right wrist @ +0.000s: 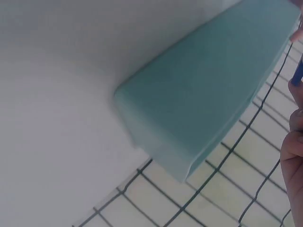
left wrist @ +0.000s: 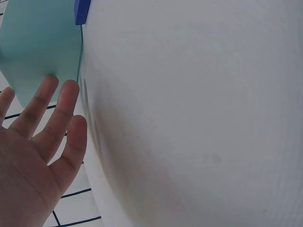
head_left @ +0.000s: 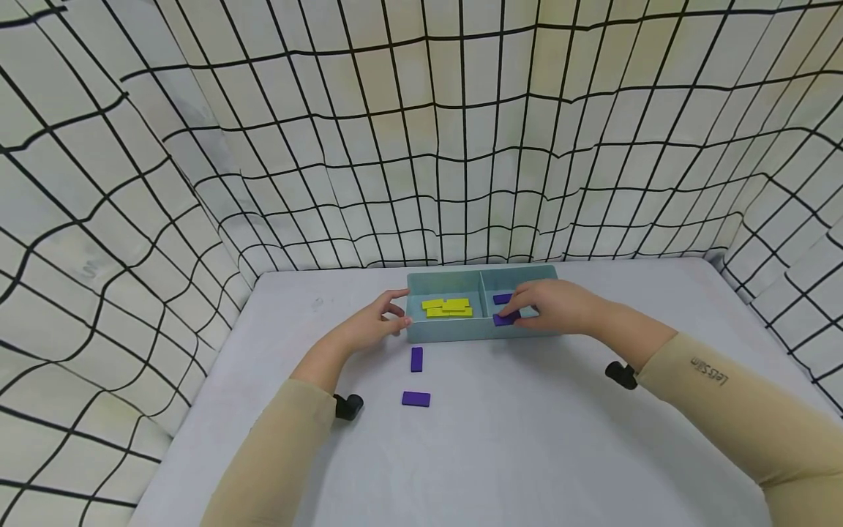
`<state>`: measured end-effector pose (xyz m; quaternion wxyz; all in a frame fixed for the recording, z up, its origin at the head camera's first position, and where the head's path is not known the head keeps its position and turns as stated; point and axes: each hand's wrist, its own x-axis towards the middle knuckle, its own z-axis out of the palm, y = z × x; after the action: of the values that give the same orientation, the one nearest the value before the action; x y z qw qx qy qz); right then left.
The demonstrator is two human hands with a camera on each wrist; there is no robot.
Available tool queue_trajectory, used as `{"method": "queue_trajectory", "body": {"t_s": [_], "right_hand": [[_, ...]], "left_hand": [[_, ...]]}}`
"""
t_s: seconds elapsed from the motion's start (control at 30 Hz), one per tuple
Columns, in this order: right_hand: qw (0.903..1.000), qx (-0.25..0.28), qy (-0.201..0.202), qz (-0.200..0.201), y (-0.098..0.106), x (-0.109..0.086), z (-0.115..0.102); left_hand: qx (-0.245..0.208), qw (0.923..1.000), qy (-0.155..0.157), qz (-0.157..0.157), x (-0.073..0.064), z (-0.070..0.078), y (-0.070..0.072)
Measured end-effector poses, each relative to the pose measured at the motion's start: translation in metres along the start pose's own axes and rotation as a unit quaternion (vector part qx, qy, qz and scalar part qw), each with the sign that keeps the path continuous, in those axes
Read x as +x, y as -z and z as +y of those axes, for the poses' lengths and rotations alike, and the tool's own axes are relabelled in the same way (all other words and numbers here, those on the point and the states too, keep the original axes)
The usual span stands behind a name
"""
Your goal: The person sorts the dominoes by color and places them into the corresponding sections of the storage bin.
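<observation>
A pale teal two-compartment box (head_left: 454, 333) stands towards the back of the white table. Several yellow rectangular blocks (head_left: 449, 307) lie in its left compartment. Inside the right compartment is a purple block (head_left: 502, 298). Just nearer, my right hand (head_left: 563, 304) pinches another purple block (head_left: 503, 320) over that compartment; its end shows as a blue-purple piece (right wrist: 297, 73) in the right wrist view. At the box's left end, my left hand (head_left: 370, 323) touches the wall with its fingertips, fingers (left wrist: 62, 106) spread and fairly straight.
Two purple blocks lie on the table in front of the box: one (head_left: 417, 359) close to its front wall, the other (head_left: 416, 399) nearer to me. Black netting (head_left: 464, 146) over white sheets rises behind the table and at both sides.
</observation>
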<state>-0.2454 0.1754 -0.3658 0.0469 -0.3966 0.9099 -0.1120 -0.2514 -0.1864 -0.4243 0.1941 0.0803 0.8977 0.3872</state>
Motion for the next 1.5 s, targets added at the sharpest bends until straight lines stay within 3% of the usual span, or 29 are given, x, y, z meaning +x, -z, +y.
{"method": "queue_trajectory", "body": {"t_s": [0.17,0.43,0.67,0.97,1.5], "right_hand": [[0.9999,0.001,-0.011,0.005,0.010,0.002,0.015],[0.9985,0.008,-0.050,-0.020,0.012,0.012,0.029],[0.9979,-0.009,-0.052,-0.038,-0.001,0.025,0.042],[0.9937,-0.003,-0.090,-0.068,-0.016,0.042,0.057],[0.9890,-0.011,-0.099,-0.109,-0.028,0.056,0.056]], "left_hand": [[0.003,1.0000,0.001,0.001,0.000,-0.001,0.000],[0.003,1.0000,0.000,0.001,-0.001,-0.001,0.001],[0.003,1.0000,-0.003,0.000,-0.001,-0.001,0.001],[-0.002,1.0000,-0.004,-0.001,-0.001,0.001,0.000],[-0.012,0.9999,-0.008,-0.003,0.001,-0.003,0.001]]}}
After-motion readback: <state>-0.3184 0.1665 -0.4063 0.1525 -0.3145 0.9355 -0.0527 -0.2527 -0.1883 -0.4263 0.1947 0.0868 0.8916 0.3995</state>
